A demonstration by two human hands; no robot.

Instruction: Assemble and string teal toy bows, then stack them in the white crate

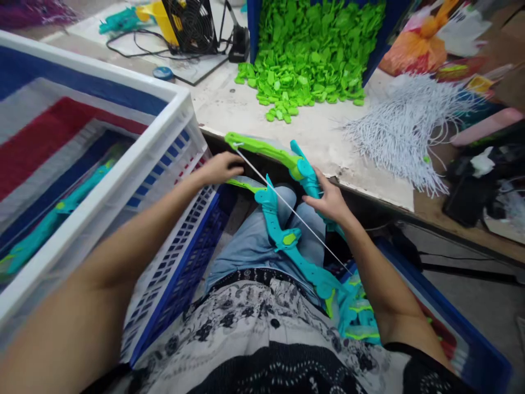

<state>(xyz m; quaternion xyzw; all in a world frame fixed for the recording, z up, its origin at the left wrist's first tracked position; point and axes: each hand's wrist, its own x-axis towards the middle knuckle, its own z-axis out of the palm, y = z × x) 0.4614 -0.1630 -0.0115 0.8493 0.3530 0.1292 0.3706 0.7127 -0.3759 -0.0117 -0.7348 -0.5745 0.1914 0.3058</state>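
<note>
My right hand (pixel 330 200) is wrapped round the teal middle of a toy bow (pixel 262 146) with a lime green limb. A thin white string (pixel 287 205) runs from the limb's tip down toward the right. Just below that tip is my left hand (pixel 223 167), its fingers slightly bent and apart, with nothing visible between them. Across my lap lies a second teal and green toy bow (pixel 273 219); its green limb passes under my left hand, and I cannot tell whether they touch. More teal and green bow pieces (pixel 356 306) lie beside my right forearm.
A white crate (pixel 172 131) at left holds a bow in teal and green (pixel 61 205). Small green parts (pixel 315 49) spill from a blue bin onto the table (pixel 221 101). White strings (pixel 404 128), an orange bag (pixel 416 49) and a black fan (pixel 192 24) are on the table.
</note>
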